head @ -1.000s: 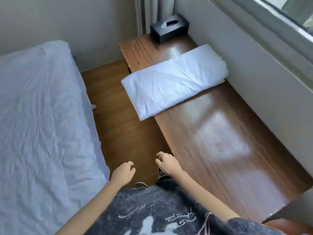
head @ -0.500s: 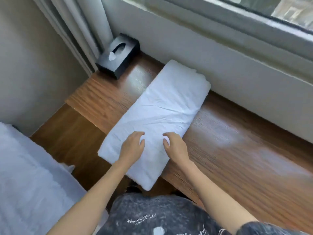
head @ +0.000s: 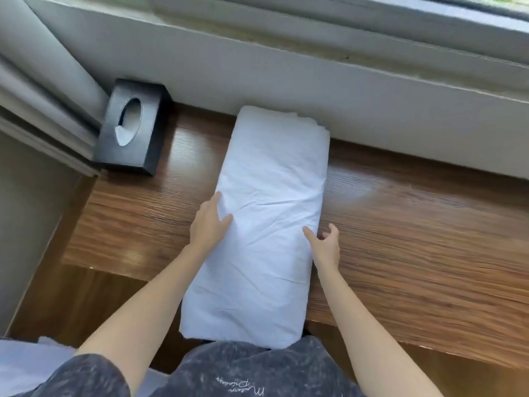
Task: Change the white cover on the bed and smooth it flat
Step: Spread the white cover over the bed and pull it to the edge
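Folded cover [head: 266, 224], long axis running from the tabletop [head: 400, 239] near edge to the wall, lies between both hands: left hand [head: 210, 224] flat on its left side, right hand [head: 325, 245] with fingers loosely spread at its right side.

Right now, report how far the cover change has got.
Done: nothing visible beyond reaching the fresh cover. In hand: the folded white cover lies on the wooden ledge under the window, the left hand resting on its left edge, the right hand at its right edge, fingers spread. Left: lift it, carry it to the bed, swap covers, spread and smooth.
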{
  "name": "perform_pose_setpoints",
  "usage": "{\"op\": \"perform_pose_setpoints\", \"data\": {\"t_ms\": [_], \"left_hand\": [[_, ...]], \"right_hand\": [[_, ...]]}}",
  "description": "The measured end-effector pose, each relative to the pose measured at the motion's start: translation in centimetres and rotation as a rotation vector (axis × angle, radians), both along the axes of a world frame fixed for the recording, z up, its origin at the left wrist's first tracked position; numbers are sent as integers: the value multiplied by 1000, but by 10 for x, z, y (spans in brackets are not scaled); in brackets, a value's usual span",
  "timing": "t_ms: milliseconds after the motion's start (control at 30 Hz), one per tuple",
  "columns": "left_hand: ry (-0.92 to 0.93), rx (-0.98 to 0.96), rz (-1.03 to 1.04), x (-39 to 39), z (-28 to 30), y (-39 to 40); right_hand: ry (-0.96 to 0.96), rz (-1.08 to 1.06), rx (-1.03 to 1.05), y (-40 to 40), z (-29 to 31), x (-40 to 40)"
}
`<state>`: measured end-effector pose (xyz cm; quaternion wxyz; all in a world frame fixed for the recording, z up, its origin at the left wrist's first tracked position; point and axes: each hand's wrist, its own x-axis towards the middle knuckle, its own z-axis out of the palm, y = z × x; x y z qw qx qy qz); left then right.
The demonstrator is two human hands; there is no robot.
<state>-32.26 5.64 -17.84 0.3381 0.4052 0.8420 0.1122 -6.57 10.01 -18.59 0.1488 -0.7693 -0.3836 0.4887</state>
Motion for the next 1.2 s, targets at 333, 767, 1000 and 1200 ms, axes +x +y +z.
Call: {"op": "perform_pose_setpoints", "data": {"t_ms": [333,767,1000,1200], "left_hand": [[-240,-35,213,-11,-13,27],[-161,64,233,8,2,17],[-184,134,413,3,21,-42],[-180,177,764,8,33,-145]], "right_hand": [[361,-140,-67,45,-35,-14],[644,-78,-35,56,-27,-27],[653,97,72,28,10,-44],[682,476,59,-22,34,-93]]}}
